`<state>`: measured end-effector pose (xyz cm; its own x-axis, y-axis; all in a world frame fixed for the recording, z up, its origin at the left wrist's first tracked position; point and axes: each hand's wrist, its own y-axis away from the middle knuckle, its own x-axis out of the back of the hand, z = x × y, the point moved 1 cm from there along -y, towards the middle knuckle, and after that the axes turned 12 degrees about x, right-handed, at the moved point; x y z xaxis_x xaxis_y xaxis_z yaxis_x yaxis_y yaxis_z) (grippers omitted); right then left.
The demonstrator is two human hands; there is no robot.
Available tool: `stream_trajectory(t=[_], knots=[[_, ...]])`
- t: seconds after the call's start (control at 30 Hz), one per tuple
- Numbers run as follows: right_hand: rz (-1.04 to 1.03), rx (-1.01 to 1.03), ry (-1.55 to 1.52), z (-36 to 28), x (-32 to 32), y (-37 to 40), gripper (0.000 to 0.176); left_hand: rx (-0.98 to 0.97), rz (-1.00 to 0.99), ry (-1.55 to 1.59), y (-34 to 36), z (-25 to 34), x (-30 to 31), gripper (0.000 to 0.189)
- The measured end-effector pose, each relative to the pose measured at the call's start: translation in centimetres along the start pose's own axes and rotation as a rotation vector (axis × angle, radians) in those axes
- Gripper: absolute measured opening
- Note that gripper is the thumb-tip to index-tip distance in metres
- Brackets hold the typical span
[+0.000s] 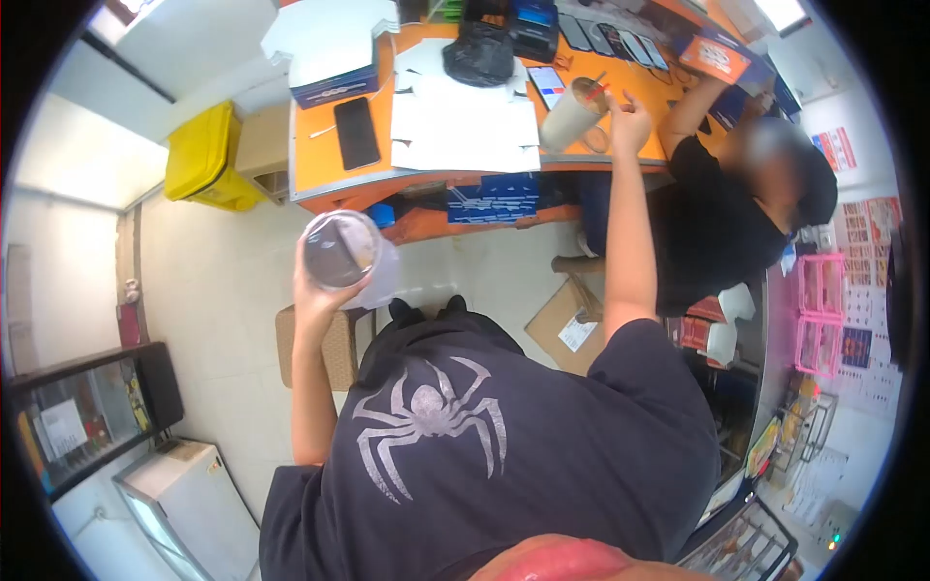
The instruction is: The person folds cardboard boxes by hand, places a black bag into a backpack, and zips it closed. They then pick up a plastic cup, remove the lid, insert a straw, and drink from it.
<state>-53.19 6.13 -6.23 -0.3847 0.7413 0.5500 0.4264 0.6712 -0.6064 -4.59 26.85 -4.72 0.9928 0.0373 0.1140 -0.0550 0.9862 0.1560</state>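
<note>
My left hand (315,290) is raised at chest height and grips a clear plastic cup (341,252) with a see-through lid, tipped toward me. My right hand (628,116) reaches out over the orange counter (320,169), fingers loosely apart, just right of a tall cup of brown drink (570,116) with a red straw; I see nothing held in it. My dark shirt with a silver spider print (431,421) fills the lower middle.
Another person in a black shirt (722,228) sits at the right, one hand up at an orange box (715,56). On the counter lie a black phone (356,133), white papers (465,121) and a black bag (478,53). A yellow bin (203,155) and cardboard box (567,324) are on the floor.
</note>
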Motion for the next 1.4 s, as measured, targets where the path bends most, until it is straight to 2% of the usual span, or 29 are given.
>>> stream_trajectory(t=[0.1, 0.2, 0.3, 0.4, 0.6, 0.7, 0.8, 0.9, 1.0, 1.1, 1.2, 1.3, 1.4], knots=[[-0.136, -0.086, 0.045, 0.8, -2.0, -2.4, 0.044, -0.087, -0.061, -0.015, -1.1, 0.4, -2.4, 0.089], [-0.139, -0.017, 0.035, 0.4, -2.6, -2.5, 0.040, -0.113, -0.144, -0.034, -2.2, 0.3, -4.7, 0.090], [0.028, 0.108, -0.091, -0.4, -2.0, -1.8, 0.036, -0.073, -0.216, 0.005, -3.1, 0.3, -7.3, 0.091], [0.154, 0.199, -0.279, -2.8, 0.5, -2.0, 0.023, -0.058, -0.279, -0.016, -4.8, 0.3, -10.1, 0.091], [0.259, 0.260, -0.578, -5.5, 4.9, -3.4, 0.020, -0.062, -0.465, 0.067, -8.1, 3.9, -17.6, 0.090], [0.292, 0.279, -0.623, -5.5, 6.4, -4.0, 0.018, 0.001, -0.523, 0.032, -9.6, 6.9, -21.2, 0.088], [0.339, 0.318, -0.639, -5.8, 7.8, -4.3, 0.018, -0.033, -0.526, -0.004, -11.7, 8.3, -24.4, 0.087], [0.315, 0.254, -0.620, -5.1, 8.4, -4.1, 0.018, -0.031, -0.502, -0.038, -14.0, 7.5, -27.0, 0.086], [0.322, 0.254, -0.727, -3.7, 7.8, -4.0, 0.017, -0.045, -0.467, -0.056, -15.1, 6.8, -28.5, 0.083], [0.384, 0.243, -0.691, -3.6, 8.7, -3.7, 0.017, -0.061, -0.461, -0.041, -16.0, 6.3, -29.3, 0.082], [0.466, 0.184, -0.744, -1.8, 8.4, -4.0, 0.016, -0.076, -0.461, -0.040, -16.8, 5.3, -30.0, 0.083], [0.574, 0.036, -0.910, -1.0, 9.4, -4.7, 0.014, -0.086, -0.409, -0.055, -17.4, 4.9, -30.4, 0.084], [0.463, 0.004, -0.934, -1.9, 11.9, -4.5, 0.014, -0.080, -0.397, -0.051, -16.3, 5.5, -29.9, 0.081]])
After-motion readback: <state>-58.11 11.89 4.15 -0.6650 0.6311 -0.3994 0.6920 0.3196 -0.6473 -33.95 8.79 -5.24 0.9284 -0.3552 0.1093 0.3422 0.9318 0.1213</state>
